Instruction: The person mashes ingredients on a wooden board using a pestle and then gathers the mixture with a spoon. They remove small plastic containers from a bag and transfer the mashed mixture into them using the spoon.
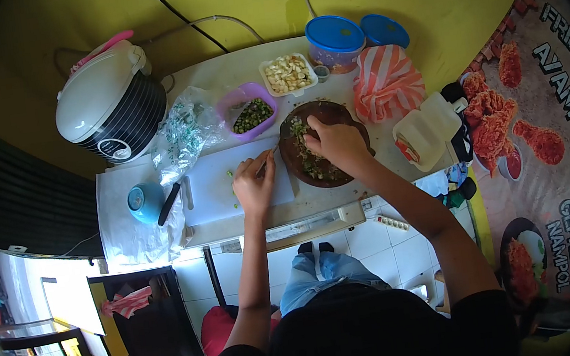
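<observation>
My left hand point(255, 182) is closed around something slim, which looks like the handle of a knife or spoon, at the left edge of a round dark wooden board point(330, 165). Chopped green pieces point(299, 132) lie scattered on that board. Over its upper right part, my right hand point(335, 142) has its fingers bent down near the pieces; what is between them is too small to make out. A white cutting board point(210, 180) with a few green bits lies under my left hand. Behind it, a purple bowl point(249, 134) contains chopped green pieces.
A rice cooker point(105, 104), plastic bag point(186, 129), blue bowl point(145, 201) and black-handled knife point(169, 205) are at the left. Farther back are a white tray point(287, 76) of pale pieces and a blue-lidded tub point(335, 35). A striped bag point(387, 85) and open container point(424, 134) stand right.
</observation>
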{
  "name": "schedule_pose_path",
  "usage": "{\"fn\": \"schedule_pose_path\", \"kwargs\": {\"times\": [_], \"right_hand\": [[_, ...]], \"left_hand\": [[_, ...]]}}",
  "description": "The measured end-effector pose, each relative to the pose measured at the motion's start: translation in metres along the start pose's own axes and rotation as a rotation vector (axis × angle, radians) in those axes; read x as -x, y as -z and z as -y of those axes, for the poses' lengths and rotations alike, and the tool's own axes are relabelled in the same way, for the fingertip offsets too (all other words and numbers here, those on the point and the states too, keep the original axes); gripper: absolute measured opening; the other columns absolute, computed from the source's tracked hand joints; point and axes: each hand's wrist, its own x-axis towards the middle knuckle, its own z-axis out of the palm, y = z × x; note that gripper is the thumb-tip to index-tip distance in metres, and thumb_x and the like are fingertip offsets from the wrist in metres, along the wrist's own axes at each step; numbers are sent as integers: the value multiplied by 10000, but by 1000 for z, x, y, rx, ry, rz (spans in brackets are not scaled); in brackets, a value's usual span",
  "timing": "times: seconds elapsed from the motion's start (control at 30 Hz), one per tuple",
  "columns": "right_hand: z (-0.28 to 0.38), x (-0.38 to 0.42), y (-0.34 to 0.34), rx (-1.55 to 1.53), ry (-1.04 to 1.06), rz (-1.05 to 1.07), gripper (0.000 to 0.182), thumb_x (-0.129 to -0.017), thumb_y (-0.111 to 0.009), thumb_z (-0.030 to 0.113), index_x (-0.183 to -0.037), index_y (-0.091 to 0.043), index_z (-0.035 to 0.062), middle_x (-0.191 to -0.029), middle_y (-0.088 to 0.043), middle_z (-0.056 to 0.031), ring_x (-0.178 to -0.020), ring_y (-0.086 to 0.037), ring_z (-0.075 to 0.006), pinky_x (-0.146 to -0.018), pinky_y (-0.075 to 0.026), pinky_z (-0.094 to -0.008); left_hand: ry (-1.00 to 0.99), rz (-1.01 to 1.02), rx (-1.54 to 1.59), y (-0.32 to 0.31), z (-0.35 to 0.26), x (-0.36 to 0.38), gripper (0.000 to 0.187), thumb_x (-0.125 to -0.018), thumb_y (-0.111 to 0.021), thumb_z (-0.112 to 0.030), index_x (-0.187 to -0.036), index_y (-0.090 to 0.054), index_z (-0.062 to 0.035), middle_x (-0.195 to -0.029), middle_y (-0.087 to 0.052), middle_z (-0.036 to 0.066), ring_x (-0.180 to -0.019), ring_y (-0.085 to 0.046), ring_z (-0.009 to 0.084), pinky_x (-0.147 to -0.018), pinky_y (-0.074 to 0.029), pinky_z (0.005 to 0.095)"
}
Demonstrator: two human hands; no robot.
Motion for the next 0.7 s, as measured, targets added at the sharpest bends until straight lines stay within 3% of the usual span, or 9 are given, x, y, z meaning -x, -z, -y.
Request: {"fn": "schedule_pose_path", "kwargs": {"times": [0.23, 0.33, 0.53, 0.57, 0.67, 0.7], "right_hand": [[3, 15, 1, -31, -45, 38, 354, -906, -516, 374, -1153, -506, 120, -620, -619, -153, -592, -628, -343, -539, -475, -466], [3, 4, 2, -3, -22, 44, 361, -899, -536, 347, -1177, -523, 118, -629, -630, -128, -613, -644, -310, -554, -497, -431], [1, 21, 4, -32, -20, 85, 429, -896, -524, 364, -1241, -497, 110, -676, -643, -162, -644, -648, -332, -592, -497, -447], [-10, 19, -3, -38, 29, 21, 426, -915, -508, 429, -1188, -502, 101, -636, -614, -130, -549, -619, -270, -507, -481, -401], [-38, 0, 31, -616, -273, 526, 455, -925, -486, 512, -1110, -488, 97, -600, -528, -64, -484, -536, -161, -406, -418, -310], [-51, -1, 23, -736, -326, 465, 498, -918, -475, 567, -1053, -461, 88, -610, -444, -21, -462, -443, -89, -360, -342, -239]], "left_hand": [[-20, -13, 13, 0, 0, 0, 140, -807, -687, -153, -912, -739, -78, -620, -575, 93, -581, -544, 248, -567, -446, 361], [-13, 5, 22, -1, 1, -1, 142, -809, -687, -155, -916, -739, -78, -616, -573, 92, -576, -542, 243, -566, -445, 358], [-56, -36, 12, -3, 3, 2, 136, -810, -688, -155, -915, -740, -86, -602, -556, 81, -560, -524, 229, -558, -440, 356], [-47, -26, 7, -2, 1, 2, 135, -810, -688, -155, -914, -740, -87, -600, -553, 79, -559, -523, 229, -558, -440, 357], [-115, -56, -15, -3, 4, 3, 117, -811, -690, -157, -898, -743, -98, -581, -532, 58, -548, -514, 212, -550, -433, 353], [-142, -56, -36, -2, 4, 4, 107, -803, -695, -154, -886, -745, -108, -574, -523, 48, -541, -507, 203, -541, -425, 347]]}}
